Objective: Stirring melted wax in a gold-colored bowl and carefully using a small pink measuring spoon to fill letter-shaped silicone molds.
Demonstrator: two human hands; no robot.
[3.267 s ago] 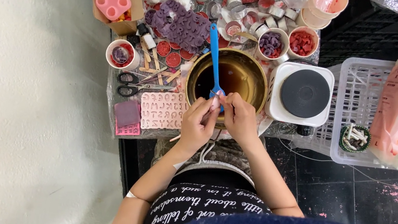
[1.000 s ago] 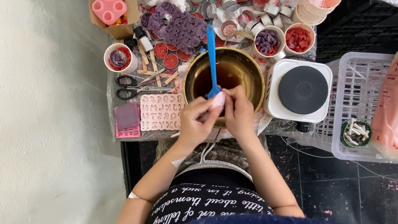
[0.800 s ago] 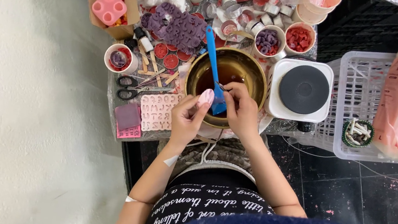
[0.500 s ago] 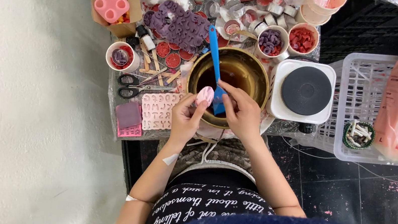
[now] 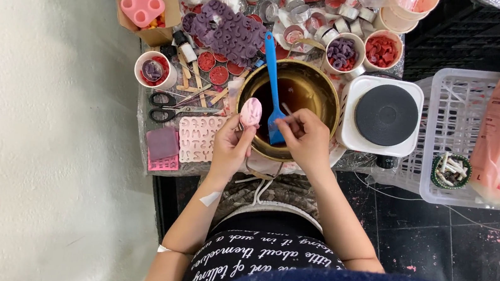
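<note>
The pink oval piece (image 5: pixel 251 111) sits upright in my left hand (image 5: pixel 230 147), pinched at the fingertips just over the near-left rim of the brass pot (image 5: pixel 325 96), its long axis pointing away from me. To its right, touching nothing of it, the blue spatula (image 5: pixel 272 86) leans in the pot, blade down in the dark liquid. My right hand (image 5: pixel 307 142) is closed in a pinch on something thin over the pot; I cannot tell what. The hotplate (image 5: pixel 385 116) crowds the right; the letter mould (image 5: pixel 199 137) lies left on the table (image 5: pixel 152 163).
</note>
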